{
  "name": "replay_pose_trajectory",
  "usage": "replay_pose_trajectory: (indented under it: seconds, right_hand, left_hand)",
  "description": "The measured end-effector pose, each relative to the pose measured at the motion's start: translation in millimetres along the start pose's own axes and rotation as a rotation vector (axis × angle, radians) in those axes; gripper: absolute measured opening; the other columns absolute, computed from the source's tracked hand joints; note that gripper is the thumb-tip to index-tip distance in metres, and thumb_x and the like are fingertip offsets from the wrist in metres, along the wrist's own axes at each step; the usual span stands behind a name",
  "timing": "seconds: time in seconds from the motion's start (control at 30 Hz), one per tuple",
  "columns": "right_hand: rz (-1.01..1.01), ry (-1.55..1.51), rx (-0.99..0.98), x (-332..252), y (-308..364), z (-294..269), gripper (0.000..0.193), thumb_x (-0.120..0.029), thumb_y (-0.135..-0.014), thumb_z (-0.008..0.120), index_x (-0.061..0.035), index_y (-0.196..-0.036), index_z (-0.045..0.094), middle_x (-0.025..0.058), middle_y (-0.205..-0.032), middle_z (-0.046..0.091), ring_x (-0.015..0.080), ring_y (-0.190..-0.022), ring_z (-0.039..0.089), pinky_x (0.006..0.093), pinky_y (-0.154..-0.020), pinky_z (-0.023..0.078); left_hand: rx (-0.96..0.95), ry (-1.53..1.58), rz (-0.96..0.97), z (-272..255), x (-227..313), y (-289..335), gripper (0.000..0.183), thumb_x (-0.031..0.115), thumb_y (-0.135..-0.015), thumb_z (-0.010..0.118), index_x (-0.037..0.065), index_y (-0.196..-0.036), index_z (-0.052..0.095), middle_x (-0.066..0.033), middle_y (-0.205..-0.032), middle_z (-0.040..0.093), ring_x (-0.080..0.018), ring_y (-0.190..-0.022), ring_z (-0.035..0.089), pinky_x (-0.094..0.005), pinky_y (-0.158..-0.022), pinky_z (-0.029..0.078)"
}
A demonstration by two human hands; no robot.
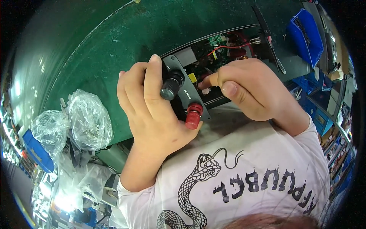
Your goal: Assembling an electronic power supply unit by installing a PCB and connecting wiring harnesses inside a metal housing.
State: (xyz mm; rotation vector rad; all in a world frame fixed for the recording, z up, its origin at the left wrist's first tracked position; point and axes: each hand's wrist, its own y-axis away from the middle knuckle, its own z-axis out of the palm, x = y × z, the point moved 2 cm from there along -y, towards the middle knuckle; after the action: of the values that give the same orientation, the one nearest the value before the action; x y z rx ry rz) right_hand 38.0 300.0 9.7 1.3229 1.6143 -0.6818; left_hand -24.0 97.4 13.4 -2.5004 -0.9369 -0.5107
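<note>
- Worktop (114, 38): green, scuffed, curving toward the rim of the view; workshop clutter beyond.
- Blue bin (314, 49), upper right, with small dark parts inside.
- Clear plastic bags (89, 120), crumpled, at left; blue tray (36, 150) farther out, near the left rim.
- Casing (213, 37), black, long and uncovered, above the white printed shirt (244, 160), between both hands.
- Within: circuit board (218, 40), red wire (228, 46), yellow component (191, 78).
- End panel (194, 95), dark grey, at the near-left end of the casing; fitted with black terminal knob (171, 86) and red terminal knob (193, 116).
- Left hand (152, 110): wrapped around the panel end, clamped on the casing; thumb mostly hidden.
- Right hand (255, 89): index finger reaching into the casing just behind the panel, other fingers curled; impossible to make out any pinched item.
- Progress, as judged: both knobs in place, board housed; interior work apparently unfinished, covering not yet done. Fastening of the panel: not discernible.
</note>
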Motion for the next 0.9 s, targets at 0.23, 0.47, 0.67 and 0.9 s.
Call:
replay_pose_trajectory:
  seconds: [0.23,0.47,0.67,0.9]
  right_hand:
    - [0.018,-0.039,-0.060,1.6,-0.3,-7.3,0.039,-0.035,-0.104,0.045,-0.0023,-0.088,0.061,0.0190,-0.093,0.071,0.0361,-0.082,0.068,0.0402,-0.072,0.053]
    - [-0.356,0.191,0.907,19.5,90.0,-62.4,0.025,-0.021,-0.096,0.059,0.0001,-0.083,0.066,0.0235,-0.097,0.071,0.0338,-0.090,0.070,0.0411,-0.079,0.058]
    - [0.880,0.866,0.628,108.1,121.7,-187.8,0.038,-0.023,-0.100,0.056,-0.0083,-0.135,0.060,0.0143,-0.122,0.068,0.0256,-0.114,0.064,0.0332,-0.099,0.048]
    - [0.726,0.904,0.398,123.5,99.8,-185.0,0.026,-0.018,-0.091,0.061,-0.0036,-0.112,0.068,0.0195,-0.104,0.070,0.0346,-0.097,0.068,0.0419,-0.088,0.051]
  left_hand:
    - [-0.050,0.032,-0.038,-2.1,-3.6,1.2,0.105,0.017,-0.052,0.077,-0.006,-0.145,0.035,-0.0255,-0.134,0.042,-0.0426,-0.123,0.044,-0.0487,-0.108,0.036]
    - [-0.109,0.054,-0.023,-15.0,-18.4,5.2,0.101,0.021,-0.057,0.073,-0.006,-0.146,0.030,-0.0235,-0.135,0.044,-0.0386,-0.126,0.044,-0.0460,-0.111,0.033]
    - [-0.128,0.043,0.080,-23.4,-26.3,5.0,0.102,0.026,-0.059,0.073,-0.007,-0.146,0.030,-0.0249,-0.137,0.047,-0.0377,-0.126,0.046,-0.0457,-0.112,0.032]
    - [0.013,0.308,0.035,-19.7,-52.0,33.5,0.100,0.027,-0.062,0.077,-0.005,-0.146,0.033,-0.0286,-0.139,0.047,-0.0416,-0.128,0.047,-0.0525,-0.113,0.031]
